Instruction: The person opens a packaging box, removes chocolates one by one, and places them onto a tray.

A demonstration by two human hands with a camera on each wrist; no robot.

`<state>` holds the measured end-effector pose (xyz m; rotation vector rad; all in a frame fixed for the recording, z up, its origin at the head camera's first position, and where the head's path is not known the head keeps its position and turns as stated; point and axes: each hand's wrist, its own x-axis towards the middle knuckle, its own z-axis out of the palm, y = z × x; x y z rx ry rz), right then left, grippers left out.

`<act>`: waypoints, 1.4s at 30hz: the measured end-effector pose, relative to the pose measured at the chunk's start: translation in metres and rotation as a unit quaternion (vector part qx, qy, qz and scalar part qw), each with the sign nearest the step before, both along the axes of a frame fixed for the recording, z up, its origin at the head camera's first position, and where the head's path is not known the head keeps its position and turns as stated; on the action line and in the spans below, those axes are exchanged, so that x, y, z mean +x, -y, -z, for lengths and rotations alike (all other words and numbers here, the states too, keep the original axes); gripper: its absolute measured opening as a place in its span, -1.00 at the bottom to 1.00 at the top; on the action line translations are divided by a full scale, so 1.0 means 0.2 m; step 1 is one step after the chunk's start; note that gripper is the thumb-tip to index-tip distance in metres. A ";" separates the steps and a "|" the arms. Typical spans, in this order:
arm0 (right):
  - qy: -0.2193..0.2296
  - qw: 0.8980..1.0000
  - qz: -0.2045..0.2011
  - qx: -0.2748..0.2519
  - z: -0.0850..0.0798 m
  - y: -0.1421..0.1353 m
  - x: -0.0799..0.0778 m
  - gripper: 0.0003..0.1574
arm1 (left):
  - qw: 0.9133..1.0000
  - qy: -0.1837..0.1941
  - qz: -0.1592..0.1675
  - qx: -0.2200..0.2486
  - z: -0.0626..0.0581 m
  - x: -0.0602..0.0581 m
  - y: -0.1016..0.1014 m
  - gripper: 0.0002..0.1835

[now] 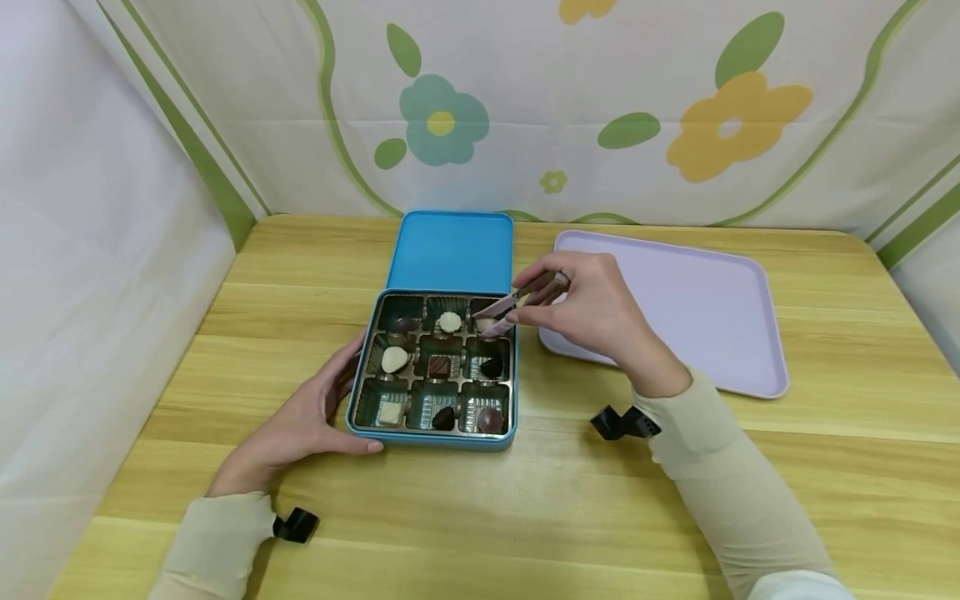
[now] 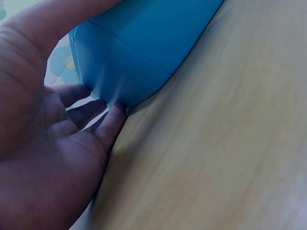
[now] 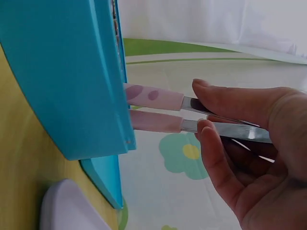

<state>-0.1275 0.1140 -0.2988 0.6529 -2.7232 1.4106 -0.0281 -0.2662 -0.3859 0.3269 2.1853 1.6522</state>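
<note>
A blue tin (image 1: 457, 444) of assorted chocolates stands on the table, its contents in a divided tray. My left hand (image 1: 311, 417) holds the tin at its front left corner. The thumb lies along the front, and in the left wrist view bent fingers (image 2: 112, 124) touch the blue side. My right hand (image 1: 592, 300) pinches metal tongs (image 3: 156, 97) with pink spotted ends between thumb and fingers. The tong tips reach into the back right compartment, either side of a pale chocolate (image 1: 485, 323). Whether they touch it I cannot tell.
The tin's blue lid (image 1: 452, 250) lies open behind it. To the right rests a lilac tray (image 1: 675, 304) with a raised rim, partly behind my right hand. A flowered cloth (image 1: 525, 167) hangs along the back edge of the wooden table (image 1: 465, 525).
</note>
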 end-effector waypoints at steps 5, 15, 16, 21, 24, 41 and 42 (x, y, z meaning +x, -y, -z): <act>0.003 1.000 -0.002 -0.005 0.02 -0.02 -0.01 -0.71 | 1.000 0.001 0.000 0.001 0.00 0.00 0.00 0.51; 0.021 0.999 -0.022 0.043 -0.01 -0.04 -0.03 -0.70 | 1.000 -0.002 -0.007 -0.007 -0.01 0.01 0.00 0.52; 0.024 0.998 -0.027 0.043 -0.01 -0.03 -0.03 -0.68 | 1.000 -0.002 -0.009 -0.007 -0.01 0.01 0.00 0.52; 0.007 0.998 -0.044 0.051 -0.03 -0.02 -0.02 -0.76 | 1.000 -0.001 -0.005 -0.003 -0.01 0.01 0.00 0.52; -0.014 0.997 -0.045 0.069 -0.06 -0.01 0.00 -0.85 | 1.000 -0.003 -0.002 -0.002 -0.01 0.01 0.00 0.52; 0.006 1.000 -0.011 -0.025 -0.02 -0.13 -0.03 -0.90 | 1.000 0.002 0.002 0.004 0.00 0.00 -0.02 0.52; 0.016 0.999 0.000 -0.034 -0.03 -0.15 -0.02 -0.89 | 1.000 0.002 0.005 0.006 0.00 0.00 -0.03 0.52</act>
